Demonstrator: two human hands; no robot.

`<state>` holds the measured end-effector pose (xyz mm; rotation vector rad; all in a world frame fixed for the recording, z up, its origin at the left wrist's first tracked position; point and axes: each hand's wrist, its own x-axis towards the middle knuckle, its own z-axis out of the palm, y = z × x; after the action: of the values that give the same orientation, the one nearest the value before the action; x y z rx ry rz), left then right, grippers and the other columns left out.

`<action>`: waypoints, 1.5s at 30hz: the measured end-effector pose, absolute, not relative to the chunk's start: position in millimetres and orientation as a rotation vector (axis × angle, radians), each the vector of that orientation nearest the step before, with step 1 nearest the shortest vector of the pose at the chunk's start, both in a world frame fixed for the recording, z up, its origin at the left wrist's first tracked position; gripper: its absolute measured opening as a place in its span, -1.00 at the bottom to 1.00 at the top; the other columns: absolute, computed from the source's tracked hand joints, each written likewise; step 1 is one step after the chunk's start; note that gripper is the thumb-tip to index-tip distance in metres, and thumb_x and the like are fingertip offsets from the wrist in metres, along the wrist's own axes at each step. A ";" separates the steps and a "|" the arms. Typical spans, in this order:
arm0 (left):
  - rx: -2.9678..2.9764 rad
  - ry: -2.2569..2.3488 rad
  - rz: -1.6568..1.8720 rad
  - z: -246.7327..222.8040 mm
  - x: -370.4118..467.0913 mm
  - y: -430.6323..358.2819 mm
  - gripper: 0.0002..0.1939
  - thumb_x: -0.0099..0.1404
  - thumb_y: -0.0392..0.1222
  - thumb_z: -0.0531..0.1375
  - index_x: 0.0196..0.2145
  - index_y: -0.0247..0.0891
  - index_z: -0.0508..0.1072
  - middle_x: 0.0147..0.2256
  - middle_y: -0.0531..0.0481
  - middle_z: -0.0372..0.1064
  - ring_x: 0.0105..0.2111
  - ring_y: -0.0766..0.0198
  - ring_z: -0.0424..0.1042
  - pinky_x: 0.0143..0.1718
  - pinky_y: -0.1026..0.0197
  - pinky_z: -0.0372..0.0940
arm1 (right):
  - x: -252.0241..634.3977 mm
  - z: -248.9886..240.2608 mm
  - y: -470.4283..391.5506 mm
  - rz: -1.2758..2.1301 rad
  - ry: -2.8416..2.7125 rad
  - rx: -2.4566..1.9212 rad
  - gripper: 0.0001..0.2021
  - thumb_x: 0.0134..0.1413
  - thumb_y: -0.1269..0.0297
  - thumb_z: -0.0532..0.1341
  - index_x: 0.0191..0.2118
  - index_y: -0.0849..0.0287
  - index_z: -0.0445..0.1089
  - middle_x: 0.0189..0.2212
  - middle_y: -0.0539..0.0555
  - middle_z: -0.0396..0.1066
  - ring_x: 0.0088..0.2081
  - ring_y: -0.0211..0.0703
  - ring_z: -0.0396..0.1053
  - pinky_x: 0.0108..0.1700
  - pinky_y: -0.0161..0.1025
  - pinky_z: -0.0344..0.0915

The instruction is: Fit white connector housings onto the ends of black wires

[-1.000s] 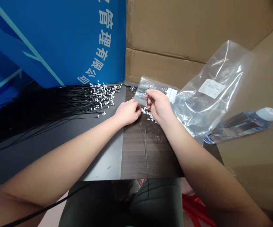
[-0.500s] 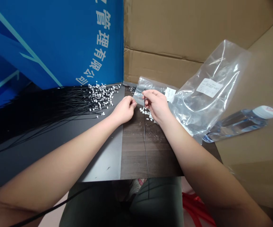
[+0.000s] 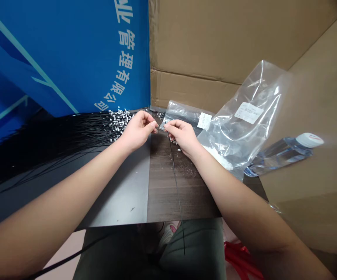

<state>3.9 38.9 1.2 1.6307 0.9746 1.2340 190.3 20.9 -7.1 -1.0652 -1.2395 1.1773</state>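
My right hand pinches a thin black wire near its upper end. The wire hangs down across the dark wood tabletop and past its front edge. My left hand is just to the left, thumb and fingertips pressed together; whatever they hold is too small to make out. A gap separates the two hands. Several small white plastic pieces lie under my right hand, partly hidden by it. Behind my left hand lies a large bundle of black wires with white ends.
A small clear bag with a label lies behind my right hand. Further right are a large clear plastic bag holding white pieces and a water bottle. A blue printed panel and cardboard stand around the table.
My left hand has moved left and slightly up, away from the wire. My right hand has come lower and a little left, still pinching the wire. The view has shifted slightly.
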 end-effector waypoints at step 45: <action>1.027 0.830 1.294 -12.7 5.6 11.3 -0.62 -0.05 -0.10 0.63 -0.34 -0.28 0.64 -0.32 0.01 0.55 -0.35 0.35 0.48 -0.25 0.25 0.40 | 179.3 -10.9 9.3 1.064 -1.408 -1.022 -0.75 0.10 0.06 0.42 -0.33 0.16 0.56 -0.53 -0.06 0.39 -0.48 -0.29 0.24 -0.38 -0.24 0.17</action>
<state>5.6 11.3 -12.7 1.0268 0.8303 1.2936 179.3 9.3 -10.9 -1.0224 -1.4084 1.0643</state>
